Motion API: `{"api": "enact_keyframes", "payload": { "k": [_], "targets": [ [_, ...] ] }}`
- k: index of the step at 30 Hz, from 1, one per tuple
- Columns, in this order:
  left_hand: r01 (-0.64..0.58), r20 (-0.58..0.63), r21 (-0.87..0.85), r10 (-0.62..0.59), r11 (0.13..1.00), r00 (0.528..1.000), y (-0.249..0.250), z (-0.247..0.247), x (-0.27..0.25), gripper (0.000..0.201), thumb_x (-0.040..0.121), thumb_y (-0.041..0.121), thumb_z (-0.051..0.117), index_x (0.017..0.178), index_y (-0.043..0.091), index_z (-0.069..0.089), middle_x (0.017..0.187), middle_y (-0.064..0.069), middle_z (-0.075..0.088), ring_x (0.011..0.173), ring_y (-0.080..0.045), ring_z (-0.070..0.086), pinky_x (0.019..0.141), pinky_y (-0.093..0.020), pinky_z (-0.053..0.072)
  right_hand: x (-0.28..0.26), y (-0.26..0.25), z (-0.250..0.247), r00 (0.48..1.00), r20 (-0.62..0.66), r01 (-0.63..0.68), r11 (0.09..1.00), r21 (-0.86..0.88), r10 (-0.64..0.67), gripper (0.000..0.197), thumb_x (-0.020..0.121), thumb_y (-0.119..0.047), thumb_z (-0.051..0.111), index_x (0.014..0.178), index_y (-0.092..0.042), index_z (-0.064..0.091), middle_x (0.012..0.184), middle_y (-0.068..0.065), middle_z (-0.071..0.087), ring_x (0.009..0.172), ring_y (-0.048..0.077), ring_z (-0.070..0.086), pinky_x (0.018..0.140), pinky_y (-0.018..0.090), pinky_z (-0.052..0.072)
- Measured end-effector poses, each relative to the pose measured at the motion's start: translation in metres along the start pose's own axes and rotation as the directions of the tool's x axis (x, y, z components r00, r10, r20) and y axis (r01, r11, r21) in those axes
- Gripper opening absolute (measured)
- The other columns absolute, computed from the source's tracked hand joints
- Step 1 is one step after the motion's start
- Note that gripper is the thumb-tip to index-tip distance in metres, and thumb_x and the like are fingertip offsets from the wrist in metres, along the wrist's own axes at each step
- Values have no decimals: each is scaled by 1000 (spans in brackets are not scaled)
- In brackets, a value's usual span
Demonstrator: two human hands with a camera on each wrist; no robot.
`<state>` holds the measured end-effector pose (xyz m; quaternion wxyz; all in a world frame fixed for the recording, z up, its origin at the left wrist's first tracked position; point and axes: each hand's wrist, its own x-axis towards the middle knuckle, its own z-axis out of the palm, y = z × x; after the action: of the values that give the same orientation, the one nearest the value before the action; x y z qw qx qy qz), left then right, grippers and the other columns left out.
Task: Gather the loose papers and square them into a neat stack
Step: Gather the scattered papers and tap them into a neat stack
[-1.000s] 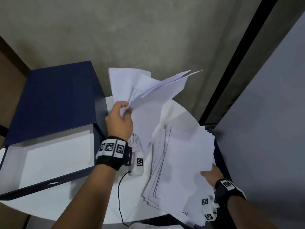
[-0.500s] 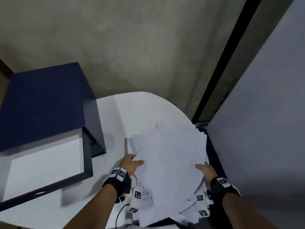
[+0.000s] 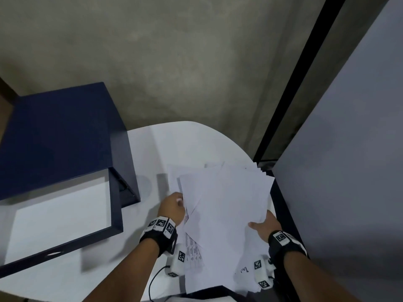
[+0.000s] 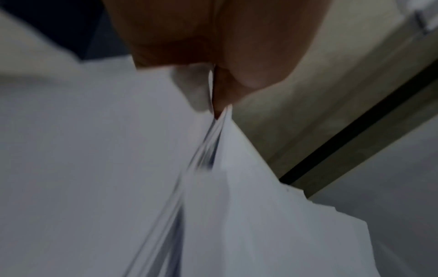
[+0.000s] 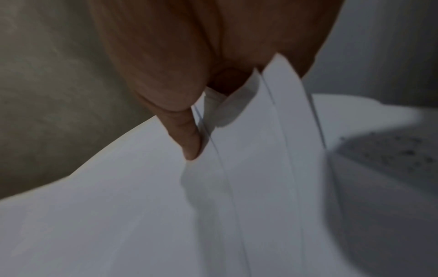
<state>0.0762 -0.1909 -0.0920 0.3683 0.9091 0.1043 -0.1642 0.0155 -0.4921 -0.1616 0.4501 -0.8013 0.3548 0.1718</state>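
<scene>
Papers [image 3: 224,205] sit fanned and skewed between both hands at the tabletop's [image 3: 174,138] right near edge, long axis running near-to-far; left hand [image 3: 172,207] pinches the left edge, right hand [image 3: 265,225] grips the near-right edge, so squaring likely means pushing inward.

**What I count in front of me**

Two hands, both mine: my left hand [image 3: 172,209] and my right hand [image 3: 265,226], each grip on the papers [image 3: 224,203]; the sheets overlap too loosely for an exact number, but there are many, fanned with corners sticking out; at least two carry printed text; one dark blue box [image 3: 61,136] with its lid raised; one round white worktop [image 3: 189,138]; two wrist bands, one per arm; one black cable [image 3: 152,282] trailing off the near edge.
</scene>
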Motion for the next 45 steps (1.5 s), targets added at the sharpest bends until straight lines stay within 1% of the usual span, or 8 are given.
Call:
{"api": "enact_keyframes", "payload": {
  "k": [7, 13, 18, 21, 26, 30, 34, 45],
  "targets": [
    [-347, -405, 193, 397, 918, 824, 48, -57, -15, 71, 81, -13, 40, 135, 32, 48, 106, -9, 58, 83, -33, 60, 65, -35, 50, 1, 3, 4, 1000, -17, -6, 999, -39, 5, 57, 78, -12, 79, 126, -6, 50, 123, 13, 63, 113, 32, 60, 95, 34, 47],
    [-800, -668, -61, 571, 597, 477, 101, -105, -56, 59, 88, -15, 49, 138, 15, 37, 137, 12, 43, 129, 10, 37, 107, -10, 32, -2, 0, 3, 1000, -16, -28, 995, -91, 27, 73, 64, -14, 89, 125, -7, 49, 119, 13, 65, 111, 31, 62, 96, 37, 50],
    [-777, -700, -402, 384, 485, 602, 101, -110, -44, 72, 83, -19, 49, 143, 10, 22, 146, -6, 37, 138, -24, 38, 115, -51, 30, 1, 1, 3, 999, -12, -35, 993, -115, 34, 83, 62, -22, 91, 130, -8, 47, 121, 11, 63, 116, 32, 60, 97, 35, 49],
    [-548, -480, -569, 293, 613, 827, 83, -84, -27, 78, 87, -8, 54, 143, 31, 16, 133, -5, 51, 127, -23, 50, 110, -45, 40, -2, -2, 1, 999, 6, -32, 992, -125, 33, 73, 65, -24, 88, 124, -7, 49, 115, 12, 64, 109, 32, 62, 90, 33, 50],
    [-138, -173, -357, 80, 924, 982, 25, -14, -3, 80, 90, 3, 59, 149, 29, 12, 144, -17, 44, 133, -29, 45, 103, -34, 39, -5, -7, -4, 998, 23, -59, 998, -3, 59, 77, 89, -60, 52, 141, -4, 42, 144, 15, 50, 131, 32, 49, 107, 37, 38],
    [130, -48, -149, -138, 980, 989, -18, 20, 7, 63, 92, 10, 57, 148, 12, 28, 148, -17, 39, 134, -32, 42, 108, -38, 36, -6, -14, -9, 992, 33, -121, 986, 114, 118, 71, 98, -60, 30, 145, -8, 41, 151, 13, 43, 138, 32, 40, 115, 40, 29],
    [256, 27, 79, -259, 963, 966, -27, 30, 8, 55, 89, 32, 60, 136, 7, 45, 138, -18, 41, 125, -34, 47, 102, -39, 42, -6, -5, -7, 994, 100, -64, 992, 109, 53, 94, 73, -71, 66, 145, -15, 41, 146, 4, 50, 132, 27, 49, 110, 42, 38],
    [116, 338, -66, -87, 991, 937, -17, 30, 2, 94, 91, 16, 58, 152, 32, -11, 160, -4, 19, 134, -28, 44, 97, -27, 38, -19, -18, -3, 979, 132, 141, 984, 105, -155, 70, 84, 2, 66, 144, -19, 36, 136, 3, 55, 120, 22, 54, 108, 37, 42]
  ]
}}
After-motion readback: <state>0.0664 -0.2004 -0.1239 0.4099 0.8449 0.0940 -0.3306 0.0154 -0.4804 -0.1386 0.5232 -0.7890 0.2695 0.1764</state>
